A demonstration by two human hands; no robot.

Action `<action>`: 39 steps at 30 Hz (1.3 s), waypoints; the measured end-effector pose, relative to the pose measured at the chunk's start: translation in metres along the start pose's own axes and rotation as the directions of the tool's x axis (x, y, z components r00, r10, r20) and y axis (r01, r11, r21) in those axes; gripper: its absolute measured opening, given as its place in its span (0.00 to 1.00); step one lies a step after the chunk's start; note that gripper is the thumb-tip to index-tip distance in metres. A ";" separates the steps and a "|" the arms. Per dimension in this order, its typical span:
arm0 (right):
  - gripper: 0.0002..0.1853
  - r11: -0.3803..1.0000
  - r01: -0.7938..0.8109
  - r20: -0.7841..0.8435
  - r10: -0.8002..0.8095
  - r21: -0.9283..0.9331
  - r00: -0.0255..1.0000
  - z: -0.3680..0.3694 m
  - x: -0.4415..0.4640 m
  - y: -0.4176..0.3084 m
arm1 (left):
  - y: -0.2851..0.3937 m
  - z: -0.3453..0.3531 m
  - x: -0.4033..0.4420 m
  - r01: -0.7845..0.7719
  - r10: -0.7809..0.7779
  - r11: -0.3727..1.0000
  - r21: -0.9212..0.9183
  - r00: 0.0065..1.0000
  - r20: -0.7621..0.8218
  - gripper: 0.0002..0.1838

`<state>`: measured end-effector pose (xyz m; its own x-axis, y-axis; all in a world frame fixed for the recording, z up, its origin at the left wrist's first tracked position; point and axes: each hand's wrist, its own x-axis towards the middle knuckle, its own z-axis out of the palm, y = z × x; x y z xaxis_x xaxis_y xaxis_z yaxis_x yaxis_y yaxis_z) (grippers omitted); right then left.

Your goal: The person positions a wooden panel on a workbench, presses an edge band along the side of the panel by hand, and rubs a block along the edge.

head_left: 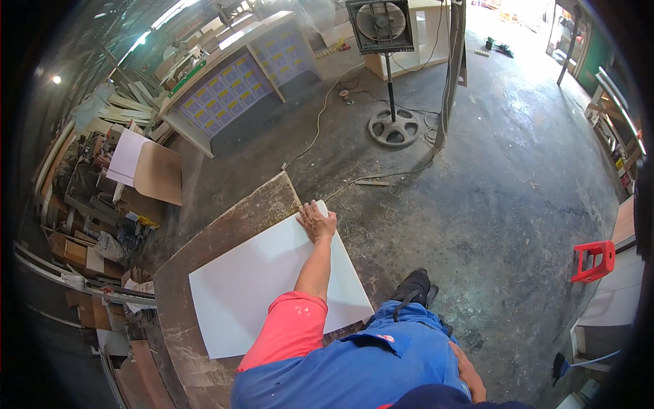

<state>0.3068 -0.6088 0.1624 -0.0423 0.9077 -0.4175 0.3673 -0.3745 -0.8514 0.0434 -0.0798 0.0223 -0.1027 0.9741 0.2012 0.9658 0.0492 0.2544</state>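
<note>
A white rectangular board (252, 279) lies flat on a worn brown worktable (235, 219). My left hand (315, 222) is at its far right corner, fingers bent over the far edge and thumb by the right side. White shows between thumb and forefinger and looks like the board's corner. My left arm, in a red sleeve, reaches across the board. Against the blue cloth of my clothing rests my right hand (468, 373), seen in part, with its fingers stretched along the cloth and nothing visible in it.
A pedestal fan (383, 27) stands ahead, with cables across the concrete floor (490, 204). A large cabinet (231, 88) is at the back left. Leaning panels (146, 163) and stacked scrap crowd the left. To the right is a red stool (594, 262).
</note>
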 end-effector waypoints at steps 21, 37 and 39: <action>0.42 1.000 0.002 -0.033 -0.002 0.012 0.999 0.002 -0.006 0.002 | 0.000 -0.001 0.000 0.002 -0.002 1.000 -0.006 1.000 0.009 0.40; 0.41 1.000 -0.004 -0.052 0.005 0.014 0.999 0.006 -0.008 0.007 | 0.003 -0.006 -0.001 0.015 -0.015 1.000 0.001 1.000 0.028 0.40; 0.41 1.000 -0.001 -0.054 0.002 0.016 0.999 0.007 -0.010 0.010 | 0.003 -0.005 0.000 0.013 -0.013 1.000 0.001 0.999 0.030 0.40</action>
<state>0.3046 -0.6229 0.1563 0.0086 0.9157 -0.4017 0.3522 -0.3787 -0.8559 0.0447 -0.0808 0.0273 -0.1076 0.9797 0.1691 0.9648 0.0619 0.2556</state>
